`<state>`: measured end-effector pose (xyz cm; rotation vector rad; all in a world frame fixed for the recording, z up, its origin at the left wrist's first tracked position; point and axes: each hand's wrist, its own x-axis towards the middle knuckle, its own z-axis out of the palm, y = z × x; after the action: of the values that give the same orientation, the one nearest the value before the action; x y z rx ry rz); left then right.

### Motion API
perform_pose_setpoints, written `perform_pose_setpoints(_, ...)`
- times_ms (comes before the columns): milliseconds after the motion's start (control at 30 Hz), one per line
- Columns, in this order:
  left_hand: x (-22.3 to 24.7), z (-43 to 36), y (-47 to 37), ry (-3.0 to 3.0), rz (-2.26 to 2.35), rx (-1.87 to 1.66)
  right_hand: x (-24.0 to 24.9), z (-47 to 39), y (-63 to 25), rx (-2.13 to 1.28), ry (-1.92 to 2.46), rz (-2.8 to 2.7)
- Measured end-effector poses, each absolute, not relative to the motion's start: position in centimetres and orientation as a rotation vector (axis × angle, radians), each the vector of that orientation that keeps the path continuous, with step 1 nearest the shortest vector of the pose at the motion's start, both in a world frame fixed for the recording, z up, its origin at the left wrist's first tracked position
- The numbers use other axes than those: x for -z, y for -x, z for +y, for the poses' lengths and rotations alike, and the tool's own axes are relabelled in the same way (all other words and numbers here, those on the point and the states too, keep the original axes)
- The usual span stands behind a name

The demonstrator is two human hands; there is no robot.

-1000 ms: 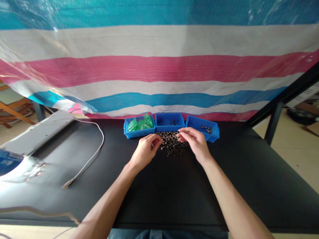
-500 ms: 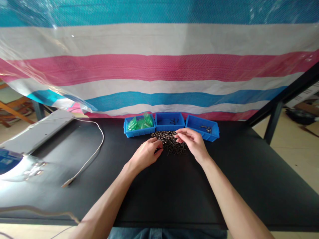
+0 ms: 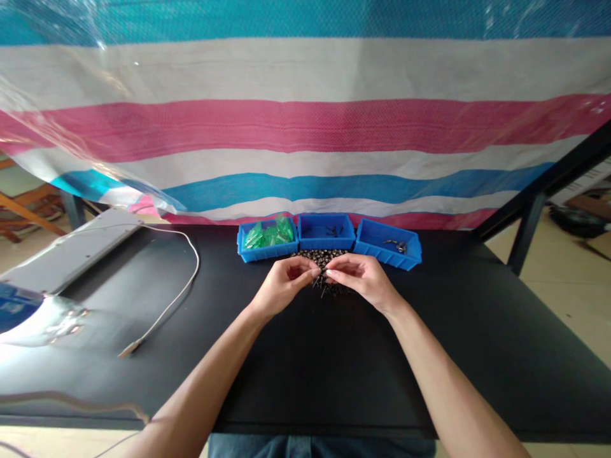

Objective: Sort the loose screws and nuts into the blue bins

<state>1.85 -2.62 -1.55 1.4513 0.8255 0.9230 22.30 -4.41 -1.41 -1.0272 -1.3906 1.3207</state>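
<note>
Plenty of open tabletop (image 3: 324,362) in front of the screw pile (image 3: 323,257), but three bins (image 3: 327,243) block right behind it; cable's (image 3: 197,259) well left.

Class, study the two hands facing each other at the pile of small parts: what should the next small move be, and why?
Probably bring the fingertips of the left hand and right hand gently together: they face each other across a narrow gap at the pile of small metal parts. Whether either pinches a piece is too small to tell.

Dark small parts (image 3: 328,288), blue bins (image 3: 327,243), green pieces (image 3: 270,236), black tabletop (image 3: 324,362), pink-white-blue striped sheet (image 3: 296,127)
</note>
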Motion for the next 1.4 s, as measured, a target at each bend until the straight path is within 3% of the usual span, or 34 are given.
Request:
perform_pose_setpoints(467, 1.6, -3.0, -2.0, -1.657, 0.918, -0.918, 1.3, -4.4, -21.9, -1.379, 0.981, -1.253)
perform_pose_setpoints(633, 2.3, -3.3, -1.7, -2.247, 1.062, -0.813, 2.1, -3.4, -22.5, -0.945, 1.023, -0.968)
perform_pose_setpoints(800, 3.0, -3.1, -1.7, -2.420, 1.095, -0.667, 2.7, -2.5, -23.8, -0.524, 1.096, -0.657)
perform_pose_setpoints(1200, 3.0, -2.5, -1.3, -2.507, 1.183, -0.656, 1.9, -3.6, -22.3, -0.708, 1.122, -0.999)
perform_pose_setpoints(1400, 1.8, -2.6, -1.0, -2.229, 1.060, -0.976, 1.4, -4.2, -22.4, -0.890, 1.158, -1.363)
